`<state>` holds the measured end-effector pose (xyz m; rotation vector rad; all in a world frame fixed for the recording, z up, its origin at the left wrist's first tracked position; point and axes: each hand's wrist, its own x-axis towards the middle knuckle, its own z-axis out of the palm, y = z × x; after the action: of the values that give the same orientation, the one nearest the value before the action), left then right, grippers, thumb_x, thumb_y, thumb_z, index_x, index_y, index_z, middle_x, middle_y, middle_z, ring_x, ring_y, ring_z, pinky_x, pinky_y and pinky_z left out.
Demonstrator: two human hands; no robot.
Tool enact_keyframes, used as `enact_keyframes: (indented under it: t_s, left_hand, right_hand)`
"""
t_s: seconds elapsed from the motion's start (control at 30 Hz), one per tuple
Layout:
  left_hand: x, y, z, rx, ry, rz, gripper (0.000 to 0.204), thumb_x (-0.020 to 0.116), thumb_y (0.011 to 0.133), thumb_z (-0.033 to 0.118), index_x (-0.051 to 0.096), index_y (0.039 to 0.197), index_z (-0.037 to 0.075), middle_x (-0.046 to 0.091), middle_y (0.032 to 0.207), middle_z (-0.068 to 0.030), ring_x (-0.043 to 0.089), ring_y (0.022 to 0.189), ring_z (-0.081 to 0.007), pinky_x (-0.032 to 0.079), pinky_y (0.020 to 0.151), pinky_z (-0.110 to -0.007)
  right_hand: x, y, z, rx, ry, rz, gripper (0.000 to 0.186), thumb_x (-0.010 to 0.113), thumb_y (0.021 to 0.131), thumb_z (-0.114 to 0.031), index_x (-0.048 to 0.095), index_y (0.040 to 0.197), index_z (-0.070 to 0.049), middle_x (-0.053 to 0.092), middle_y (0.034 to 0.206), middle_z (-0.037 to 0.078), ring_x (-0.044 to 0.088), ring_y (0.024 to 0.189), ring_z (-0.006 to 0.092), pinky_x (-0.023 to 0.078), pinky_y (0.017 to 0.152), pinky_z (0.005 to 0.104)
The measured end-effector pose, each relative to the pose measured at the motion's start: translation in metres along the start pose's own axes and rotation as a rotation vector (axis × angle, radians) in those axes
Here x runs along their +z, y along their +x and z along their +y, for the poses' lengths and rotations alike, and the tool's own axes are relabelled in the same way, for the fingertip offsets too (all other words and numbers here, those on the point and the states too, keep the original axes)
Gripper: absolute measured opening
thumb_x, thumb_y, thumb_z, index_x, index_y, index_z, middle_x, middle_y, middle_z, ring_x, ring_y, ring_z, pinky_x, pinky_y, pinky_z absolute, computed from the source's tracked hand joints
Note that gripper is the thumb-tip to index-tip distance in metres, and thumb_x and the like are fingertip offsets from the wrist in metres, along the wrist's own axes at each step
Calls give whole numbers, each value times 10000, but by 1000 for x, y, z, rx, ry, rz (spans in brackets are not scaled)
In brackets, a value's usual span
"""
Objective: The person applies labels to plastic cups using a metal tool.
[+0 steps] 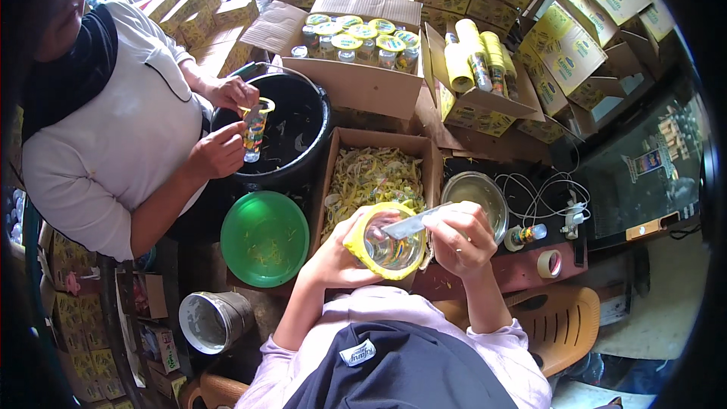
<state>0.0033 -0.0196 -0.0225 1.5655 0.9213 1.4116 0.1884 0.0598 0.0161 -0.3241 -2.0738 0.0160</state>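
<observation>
My left hand [338, 254] is wrapped round a clear plastic cup [393, 254], its open mouth tilted up toward me and a ragged yellow edge round its rim. My right hand [463, 238] grips a knife [410, 225], whose flat metal blade lies across the far right side of the cup's mouth. Just beyond the cup, a cardboard box [435, 153] holds a heap of yellow trimmings [374, 174]. Part of the knife's handle is hidden by my fingers.
At the left, a co-worker's hands [219, 144] hold another cup [255, 130] over a black bucket [322, 117]. Nearby are a green basin [244, 236], a metal bowl [496, 201], a tape roll [549, 263] and white cables [536, 195]. Cartons of lidded cups [362, 39] and stacked cups [475, 57] stand behind.
</observation>
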Motion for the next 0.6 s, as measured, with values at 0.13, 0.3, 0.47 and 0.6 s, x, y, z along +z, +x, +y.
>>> enact_keyframes:
  t_s: [0.13,0.3,0.47,0.6]
  left_hand:
    - [0,1,0,15,50,-13,637,734,574,146,475,1134,-10,503,1123,-157,494,1054,-297,385,920,-367]
    - [-1,3,0,12,56,-29,640,736,577,154,473,1138,-8,502,1125,-159,490,1061,-299,384,925,-371]
    - [-1,3,-1,25,71,-26,646,731,579,152,465,1145,-10,501,1125,-157,496,1055,-292,386,923,-360]
    - [2,4,-1,-1,72,-58,646,732,576,152,465,1142,-10,502,1122,-158,502,1051,-283,384,924,-353]
  right_hand:
    - [2,1,-1,-3,5,-11,162,672,638,22,645,774,-62,569,751,42,567,673,218,476,601,316]
    - [3,0,-1,9,16,-25,161,672,644,17,647,783,-59,574,756,41,568,679,218,476,599,315]
    - [6,-4,-1,19,17,-28,200,657,623,9,651,806,-70,577,781,30,571,715,206,476,634,323]
    - [6,-4,-1,17,7,-29,232,641,609,2,655,824,-81,577,807,20,574,745,193,474,666,329]
